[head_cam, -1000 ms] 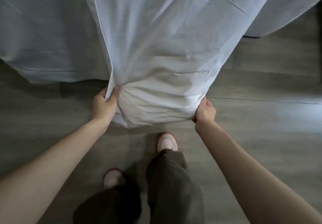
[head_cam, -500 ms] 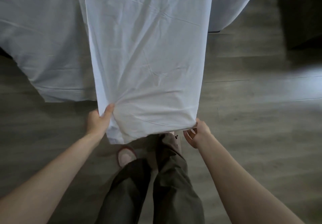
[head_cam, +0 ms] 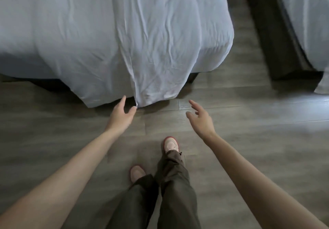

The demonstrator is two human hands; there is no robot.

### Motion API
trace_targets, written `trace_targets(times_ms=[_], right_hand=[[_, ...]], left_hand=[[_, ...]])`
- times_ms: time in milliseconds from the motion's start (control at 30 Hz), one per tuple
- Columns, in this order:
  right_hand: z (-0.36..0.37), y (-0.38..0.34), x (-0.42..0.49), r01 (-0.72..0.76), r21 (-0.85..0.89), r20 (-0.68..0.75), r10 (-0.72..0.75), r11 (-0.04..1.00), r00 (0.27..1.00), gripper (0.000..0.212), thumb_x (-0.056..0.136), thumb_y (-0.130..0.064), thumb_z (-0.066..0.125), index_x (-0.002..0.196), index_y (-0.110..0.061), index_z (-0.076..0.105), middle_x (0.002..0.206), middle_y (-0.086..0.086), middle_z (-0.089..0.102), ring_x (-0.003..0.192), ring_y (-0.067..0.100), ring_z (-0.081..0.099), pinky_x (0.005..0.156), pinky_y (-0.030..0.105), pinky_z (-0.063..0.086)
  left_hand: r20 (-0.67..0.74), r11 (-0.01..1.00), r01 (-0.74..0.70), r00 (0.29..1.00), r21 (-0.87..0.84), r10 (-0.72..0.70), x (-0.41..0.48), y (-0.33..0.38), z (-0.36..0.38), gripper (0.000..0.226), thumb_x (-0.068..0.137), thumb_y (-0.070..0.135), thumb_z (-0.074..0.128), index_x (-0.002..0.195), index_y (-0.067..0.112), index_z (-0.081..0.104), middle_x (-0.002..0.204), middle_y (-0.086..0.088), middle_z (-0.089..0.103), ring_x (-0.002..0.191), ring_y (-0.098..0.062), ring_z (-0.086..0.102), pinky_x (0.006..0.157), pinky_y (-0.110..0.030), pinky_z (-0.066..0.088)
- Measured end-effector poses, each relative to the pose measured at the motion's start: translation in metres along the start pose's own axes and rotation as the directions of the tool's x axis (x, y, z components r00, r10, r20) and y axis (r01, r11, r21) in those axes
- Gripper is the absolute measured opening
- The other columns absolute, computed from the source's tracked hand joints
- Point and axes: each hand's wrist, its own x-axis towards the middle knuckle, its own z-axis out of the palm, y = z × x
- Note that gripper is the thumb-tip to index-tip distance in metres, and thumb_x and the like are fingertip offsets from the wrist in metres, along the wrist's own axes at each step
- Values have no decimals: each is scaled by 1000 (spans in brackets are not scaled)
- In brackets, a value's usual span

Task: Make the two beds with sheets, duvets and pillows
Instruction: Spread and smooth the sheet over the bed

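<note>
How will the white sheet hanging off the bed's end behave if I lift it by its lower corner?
Probably floppy: the white sheet drapes down in soft folds and creases. It is likely light, since it looks thin and gathers in narrow pleats near its hem. It may slip when pulled, as nothing visible pins it.

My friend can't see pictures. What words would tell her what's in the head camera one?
A left hand and right hand, both open, reach toward a white sheet draped off a bed, the left thumb by its edge. Below: grey wood floor, dark trousers, pink shoes.
</note>
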Motion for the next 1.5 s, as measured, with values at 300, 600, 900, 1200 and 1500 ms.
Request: trace_targets(times_ms=[300, 600, 900, 1200, 1500], right_hand=[[-63, -122, -56, 357, -196, -31, -370, 913, 928, 52, 95, -19, 55, 145, -27, 44, 145, -5, 47, 125, 8, 45, 94, 16, 29], [-139, -177, -82, 536, -444, 50, -577, 719, 815, 56, 95, -23, 58, 147, -29, 39, 154, 4, 35, 139, 25, 31, 114, 42, 28], [-265, -189, -43, 644, -573, 66, -754, 507, 653, 58, 94, -24, 59, 148, -29, 37, 155, 3, 33, 141, 27, 30, 113, 47, 28], [-424, -201, 29, 680, -567, 99, -781, 465, 617, 58, 92, -21, 61, 147, -25, 40, 155, 3, 34, 141, 26, 28, 113, 47, 27], [-501, -247, 161, 731, -572, 177, -814, 373, 553, 59, 93, -24, 61, 147, -27, 39, 155, 4, 32, 142, 26, 27, 114, 46, 24]], left_hand=[[-76, 979, -201, 977, -30, 198, -72, 97, -102, 60, 100, 36, 48, 153, 23, 25, 158, 2, 28, 144, -15, 26, 111, -26, 23], [-44, 858, -402, 898, 319, 437, -126, 167, -131, 65, 99, 46, 45, 155, 26, 19, 162, 1, 16, 149, -17, 12, 121, -38, 17], [-43, 751, -445, 847, 489, 530, -152, 285, -50, 63, 100, 47, 39, 155, 28, 14, 163, 3, 7, 150, -22, 2, 121, -43, 12], [-139, 771, -427, 827, 472, 544, -139, 441, 38, 62, 101, 48, 36, 155, 29, 13, 163, 5, 6, 150, -19, 3, 121, -44, 16], [-206, 729, -409, 779, 549, 593, -49, 568, 69, 61, 100, 48, 37, 154, 29, 18, 163, 3, 12, 150, -23, 8, 119, -45, 21]])
